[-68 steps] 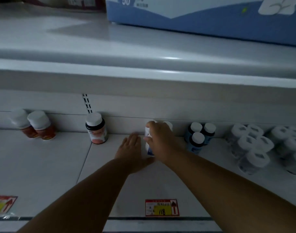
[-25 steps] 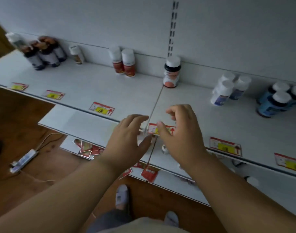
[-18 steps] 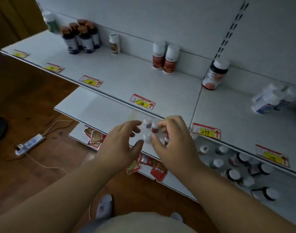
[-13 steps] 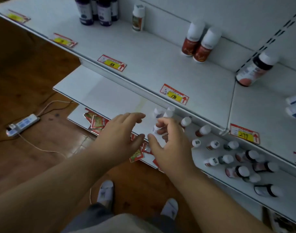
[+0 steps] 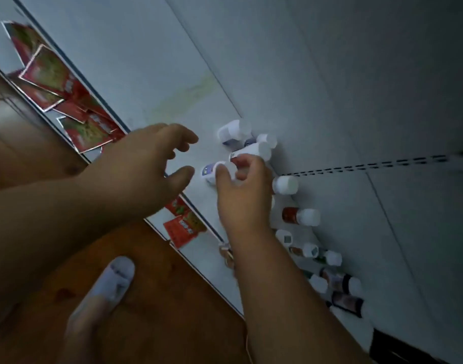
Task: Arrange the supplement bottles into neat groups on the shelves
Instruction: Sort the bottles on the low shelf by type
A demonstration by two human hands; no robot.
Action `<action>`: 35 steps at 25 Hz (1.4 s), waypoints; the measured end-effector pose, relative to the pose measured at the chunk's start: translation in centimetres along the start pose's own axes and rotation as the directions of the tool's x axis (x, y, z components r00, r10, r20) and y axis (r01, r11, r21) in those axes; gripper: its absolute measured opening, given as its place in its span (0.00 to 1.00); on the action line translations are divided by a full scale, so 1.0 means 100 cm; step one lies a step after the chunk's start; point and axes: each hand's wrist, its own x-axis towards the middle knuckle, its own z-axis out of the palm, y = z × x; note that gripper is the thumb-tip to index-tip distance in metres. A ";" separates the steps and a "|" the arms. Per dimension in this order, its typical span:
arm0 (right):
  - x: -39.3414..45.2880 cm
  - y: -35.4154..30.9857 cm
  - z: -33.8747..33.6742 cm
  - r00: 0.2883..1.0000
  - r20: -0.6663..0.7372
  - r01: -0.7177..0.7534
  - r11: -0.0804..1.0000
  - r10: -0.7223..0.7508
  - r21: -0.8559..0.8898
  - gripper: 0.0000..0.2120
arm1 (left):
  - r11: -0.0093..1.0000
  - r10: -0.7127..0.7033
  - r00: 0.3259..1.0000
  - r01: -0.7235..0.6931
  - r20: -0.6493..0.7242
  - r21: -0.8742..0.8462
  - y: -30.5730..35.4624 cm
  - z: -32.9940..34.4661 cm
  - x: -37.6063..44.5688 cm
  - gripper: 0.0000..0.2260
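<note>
The view tilts steeply down at a low white shelf (image 5: 156, 74). My right hand (image 5: 242, 195) pinches a small white-capped bottle with a blue label (image 5: 212, 171) between thumb and fingers. Touching its knuckles is a white bottle with a red label (image 5: 251, 152), and two more white bottles (image 5: 233, 131) stand just beyond. My left hand (image 5: 146, 164) hovers with fingers spread, left of the blue-label bottle and apart from it. Several mixed bottles (image 5: 301, 216) trail along the shelf's back to the lower right.
Red price tags (image 5: 49, 72) hang along the shelf's front edge, with more tags (image 5: 184, 227) under my hands. A wooden floor and my white-socked foot (image 5: 107, 292) lie below. The grey back panel with a slotted upright (image 5: 369, 165) rises behind the bottles.
My head has dropped from the upper shelf to the lower one. Both hands came down with it, and my right hand has closed on the blue-label bottle in the cluster.
</note>
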 end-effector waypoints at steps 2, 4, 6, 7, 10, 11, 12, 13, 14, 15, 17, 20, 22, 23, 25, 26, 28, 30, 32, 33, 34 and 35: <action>0.049 0.013 0.008 0.998 -0.048 0.023 0.996 -0.027 -0.090 0.15 | 0.999 -0.006 1.000 0.006 -0.010 -0.050 -0.014 0.031 0.020 0.21; 0.090 0.019 0.010 0.993 -0.089 0.063 0.977 -0.083 -0.202 0.20 | 0.995 -0.029 0.999 0.026 -0.027 -0.098 -0.024 0.056 0.038 0.22; 0.121 0.022 0.012 0.992 -0.032 0.106 0.939 -0.123 -0.328 0.27 | 0.993 -0.052 0.998 0.047 -0.044 -0.111 -0.033 0.074 0.053 0.21; 0.132 0.021 0.014 0.993 0.013 0.116 0.919 -0.120 -0.377 0.30 | 0.992 -0.060 0.997 0.054 -0.051 -0.111 -0.036 0.080 0.059 0.21; 0.150 0.020 0.020 0.990 0.110 0.129 0.903 -0.092 -0.409 0.31 | 0.990 -0.074 0.995 0.065 -0.070 -0.121 -0.043 0.088 0.074 0.22; 0.151 0.021 0.023 0.989 0.119 0.131 0.902 -0.089 -0.411 0.30 | 0.990 -0.079 0.994 0.070 -0.074 -0.119 -0.044 0.089 0.078 0.22; 0.153 0.022 0.027 0.990 0.108 0.131 0.900 -0.094 -0.415 0.28 | 0.990 -0.083 0.994 0.074 -0.074 -0.121 -0.043 0.088 0.080 0.22; 0.155 0.023 0.031 0.991 0.084 0.129 0.902 -0.103 -0.413 0.24 | 0.989 -0.087 0.994 0.078 -0.070 -0.124 -0.042 0.088 0.081 0.22; 0.158 0.023 0.035 0.992 0.069 0.126 0.906 -0.108 -0.404 0.21 | 0.989 -0.090 0.993 0.080 -0.072 -0.126 -0.042 0.087 0.082 0.22; 0.160 0.022 0.039 0.993 0.070 0.119 0.911 -0.099 -0.394 0.19 | 0.989 -0.090 0.993 0.080 -0.078 -0.125 -0.042 0.087 0.082 0.22; 0.162 0.018 0.045 0.992 0.111 0.098 0.916 -0.059 -0.389 0.20 | 0.990 -0.090 0.992 0.080 -0.087 -0.117 -0.043 0.082 0.083 0.22; 0.141 0.005 0.044 0.991 0.118 0.102 0.941 -0.066 -0.322 0.20 | 0.993 -0.094 0.990 0.087 -0.104 -0.075 -0.043 0.063 0.071 0.23; 0.104 -0.016 0.032 0.992 0.111 0.080 0.985 -0.063 -0.154 0.17 | 0.994 -0.108 0.985 0.102 -0.135 -0.050 -0.038 0.034 0.046 0.27; 0.080 -0.030 0.022 0.990 0.138 0.033 0.998 -0.025 -0.051 0.15 | 0.992 -0.122 0.981 0.116 -0.153 -0.046 -0.030 0.015 0.030 0.29; 0.025 -0.057 -0.002 0.972 0.234 -0.060 0.990 0.028 0.131 0.11 | 0.993 -0.118 0.977 0.114 -0.178 -0.031 -0.011 -0.026 -0.009 0.33; -0.005 -0.068 -0.014 0.962 0.273 -0.075 0.976 0.017 0.206 0.11 | 0.995 -0.096 0.979 0.090 -0.179 -0.039 0.000 -0.047 -0.030 0.33; -0.062 -0.091 -0.037 0.944 0.331 -0.102 0.942 -0.010 0.319 0.16 | 0.999 -0.024 0.988 0.017 -0.153 -0.044 0.021 -0.083 -0.073 0.34; -0.114 -0.118 -0.065 0.922 0.385 -0.222 0.867 0.037 0.447 0.26 | 0.998 0.065 0.994 -0.066 -0.086 -0.008 0.049 -0.124 -0.116 0.33; -0.160 -0.140 -0.088 0.876 0.470 -0.396 0.712 0.104 0.580 0.30 | 0.990 0.138 0.990 -0.137 -0.034 0.015 0.079 -0.163 -0.151 0.31; -0.179 -0.149 -0.097 0.840 0.527 -0.493 0.586 0.129 0.643 0.32 | 0.987 0.159 0.987 -0.159 -0.021 0.013 0.093 -0.180 -0.164 0.31; -0.195 -0.159 -0.106 0.801 0.584 -0.573 0.446 0.130 0.687 0.36 | 0.985 0.172 0.985 -0.172 -0.008 0.011 0.108 -0.193 -0.173 0.30; -0.209 -0.166 -0.114 0.774 0.624 -0.622 0.323 0.112 0.713 0.40 | 0.983 0.181 0.983 -0.181 0.009 0.008 0.121 -0.203 -0.179 0.30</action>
